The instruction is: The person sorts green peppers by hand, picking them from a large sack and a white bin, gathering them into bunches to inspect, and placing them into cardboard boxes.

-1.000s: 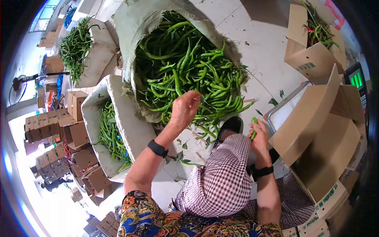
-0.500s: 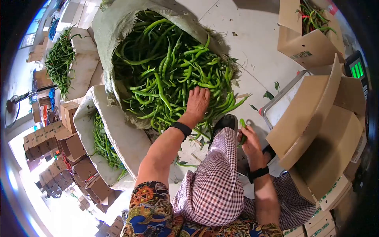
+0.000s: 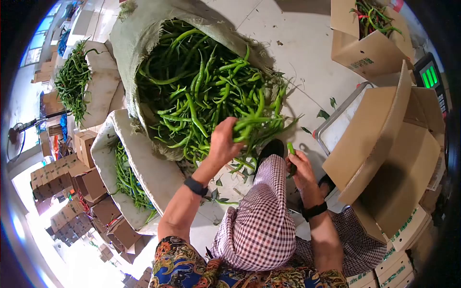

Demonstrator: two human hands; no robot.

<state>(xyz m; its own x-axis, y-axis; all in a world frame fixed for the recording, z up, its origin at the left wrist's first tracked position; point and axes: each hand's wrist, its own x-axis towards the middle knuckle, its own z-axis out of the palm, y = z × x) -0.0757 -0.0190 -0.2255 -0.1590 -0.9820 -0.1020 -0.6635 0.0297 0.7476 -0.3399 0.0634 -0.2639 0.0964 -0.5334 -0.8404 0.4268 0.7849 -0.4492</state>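
Bare floor stretches ahead of the right grip, forming a lane between the sack and the metal platform (a few leaves dot it). An open carton walls off that grip's right, its raised flap crossing the side approach, though its mouth gapes upward. A shoe and checkered knee block the low passage between both grips. Heaped green peppers crowd ahead of the left grip; a white box bars its left.

Blurred peppers in left hand
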